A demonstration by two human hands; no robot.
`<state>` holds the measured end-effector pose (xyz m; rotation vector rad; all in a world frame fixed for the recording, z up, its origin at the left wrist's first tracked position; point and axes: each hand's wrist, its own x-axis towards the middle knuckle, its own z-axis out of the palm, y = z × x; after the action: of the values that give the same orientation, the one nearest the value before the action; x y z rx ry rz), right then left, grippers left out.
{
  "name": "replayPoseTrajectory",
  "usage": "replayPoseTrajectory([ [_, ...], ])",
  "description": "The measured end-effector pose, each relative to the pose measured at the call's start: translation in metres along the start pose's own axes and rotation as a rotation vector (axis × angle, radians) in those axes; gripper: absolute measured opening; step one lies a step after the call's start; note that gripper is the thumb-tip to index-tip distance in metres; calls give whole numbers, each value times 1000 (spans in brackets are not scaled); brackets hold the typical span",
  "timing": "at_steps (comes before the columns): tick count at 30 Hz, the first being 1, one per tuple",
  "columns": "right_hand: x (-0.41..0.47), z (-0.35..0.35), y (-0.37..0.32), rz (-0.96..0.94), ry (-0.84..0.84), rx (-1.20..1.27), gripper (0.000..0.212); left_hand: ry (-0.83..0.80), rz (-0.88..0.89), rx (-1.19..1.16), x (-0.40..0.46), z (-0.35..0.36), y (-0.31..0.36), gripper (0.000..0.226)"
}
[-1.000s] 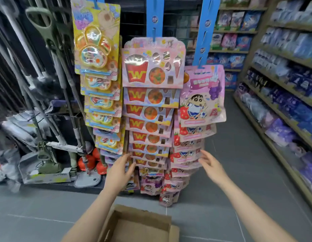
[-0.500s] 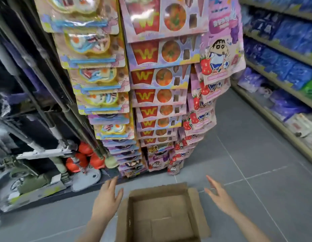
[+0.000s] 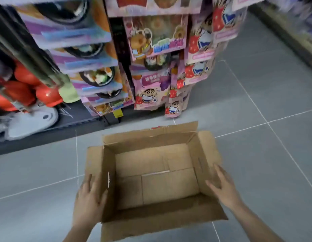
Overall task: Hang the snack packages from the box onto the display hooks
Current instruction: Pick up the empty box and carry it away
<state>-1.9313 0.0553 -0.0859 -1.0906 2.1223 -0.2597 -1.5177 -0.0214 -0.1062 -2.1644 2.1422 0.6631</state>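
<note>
Cardboard box (image 3: 157, 173) sits on the grey tiled floor (image 3: 256, 163), just short of the foot of the display rack, flaps splayed outward; inside shows only bare cardboard bottom, no packages visible in it. Snack packages (image 3: 148, 98) hang in overlapping columns on the rack above the box's far edge, lowest ones nearly reaching the floor; hooks themselves hidden behind the cards. Left hand (image 3: 90, 198) lies flat, fingers straight, on the box's left flap, gripping nothing. Right hand (image 3: 223, 187) spread and relaxed over the right flap, touching it or just above it, cannot tell which; also holding nothing. Judgement: hanging looks finished or close to it, box the next thing to shift. Empty box should be light, fairly stiff at the walls but floppy at the flaps, so take hold at the side walls under the flap folds, not by the flaps. Hung packages look light, crinkly and slick; the header card is the place to pinch. Red floats (image 3: 45, 95) and mop handles (image 3: 29, 55) crowd the rack's left side.
</note>
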Motion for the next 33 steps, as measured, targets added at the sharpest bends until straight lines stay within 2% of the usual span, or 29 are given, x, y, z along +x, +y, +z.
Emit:
replayPoseTrajectory([
  [3,33,34,29,-24,73,-197,76,8,-26,37,13,56,-7,73],
  [5,46,51,42,-63,121,-247,76,-3,-29,-21,19,82,-9,73],
  [7,54,65,52,-121,166,-205,78,34,-10,-138,24,95,-12,73],
  [10,62,77,61,-163,216,-155,77,68,-29,-304,30,100,-17,85],
  [12,62,77,62,-190,227,-147,76,72,-22,-345,31,94,-17,90],
  [15,54,68,57,-241,212,-85,78,73,-13,-344,29,75,-19,86],
  [19,20,32,27,-311,130,-30,90,53,-15,-327,3,13,-18,81],
  [23,-39,-30,-30,-347,29,12,60,57,-73,-373,-42,-80,-14,76],
  [29,-140,-137,-137,-342,-55,26,66,94,-157,-403,-128,-229,0,69],
  [33,-186,-179,-196,-307,-137,72,64,146,-214,-436,-178,-299,-6,64],
])
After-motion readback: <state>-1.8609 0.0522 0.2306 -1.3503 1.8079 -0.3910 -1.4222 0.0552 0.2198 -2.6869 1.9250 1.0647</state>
